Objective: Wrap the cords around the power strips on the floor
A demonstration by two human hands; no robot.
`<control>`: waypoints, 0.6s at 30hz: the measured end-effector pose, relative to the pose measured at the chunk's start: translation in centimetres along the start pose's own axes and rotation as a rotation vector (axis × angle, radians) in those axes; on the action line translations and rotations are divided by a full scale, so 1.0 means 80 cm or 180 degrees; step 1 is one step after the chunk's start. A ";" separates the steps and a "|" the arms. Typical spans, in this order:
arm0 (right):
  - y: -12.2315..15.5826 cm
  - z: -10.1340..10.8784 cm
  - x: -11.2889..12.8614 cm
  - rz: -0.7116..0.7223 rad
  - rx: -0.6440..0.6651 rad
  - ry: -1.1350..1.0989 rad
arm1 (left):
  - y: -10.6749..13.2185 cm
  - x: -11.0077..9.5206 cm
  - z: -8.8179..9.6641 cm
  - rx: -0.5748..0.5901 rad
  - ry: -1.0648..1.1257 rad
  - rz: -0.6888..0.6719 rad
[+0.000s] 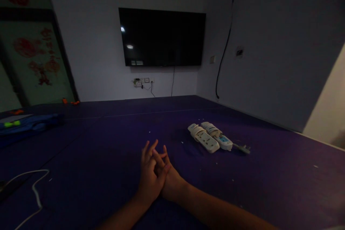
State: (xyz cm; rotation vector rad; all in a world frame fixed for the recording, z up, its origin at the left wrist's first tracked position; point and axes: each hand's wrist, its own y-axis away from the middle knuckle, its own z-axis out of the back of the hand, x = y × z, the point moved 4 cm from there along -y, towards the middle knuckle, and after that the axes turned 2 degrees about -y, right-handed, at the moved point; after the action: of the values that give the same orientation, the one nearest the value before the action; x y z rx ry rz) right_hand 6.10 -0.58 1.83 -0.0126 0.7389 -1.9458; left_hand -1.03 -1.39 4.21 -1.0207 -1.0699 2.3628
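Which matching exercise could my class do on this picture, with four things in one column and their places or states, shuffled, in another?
1. Left hand
2. Power strips
3. Television
4. White cable

A. Mounted on the wall
B. Lying at the picture's lower left
C. Touching the right hand
D. Cords wound around them

Pairs: 1-C, 2-D, 3-A, 4-B

We see a broad purple surface (pixel 107 147) bearing two cord-wrapped white power strips (pixel 208 141) side by side, a white cable (pixel 37 197), blue fabric (pixel 40 122) and scattered white scraps (pixel 315 166).
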 end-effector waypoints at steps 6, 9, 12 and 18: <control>0.004 -0.018 -0.004 -0.0039 0.0010 -0.0144 | 0.002 -0.005 -0.004 -0.0025 -0.0126 -0.0125; 0.003 -0.017 -0.005 -0.0041 0.0079 -0.0196 | 0.001 -0.002 -0.006 0.0013 -0.0164 -0.0133; 0.000 -0.007 -0.005 -0.0035 0.0104 -0.0211 | 0.000 0.007 -0.009 0.0090 -0.0156 -0.0040; -0.007 0.002 -0.006 -0.0152 0.0137 -0.0273 | 0.004 0.028 -0.006 -0.0158 0.0021 0.0444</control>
State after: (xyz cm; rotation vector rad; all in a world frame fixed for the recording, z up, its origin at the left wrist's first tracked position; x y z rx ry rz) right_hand 5.94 -0.07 2.41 -0.0876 0.6453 -1.9932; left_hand -2.21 -0.08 2.65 -1.1550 -1.0929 2.4509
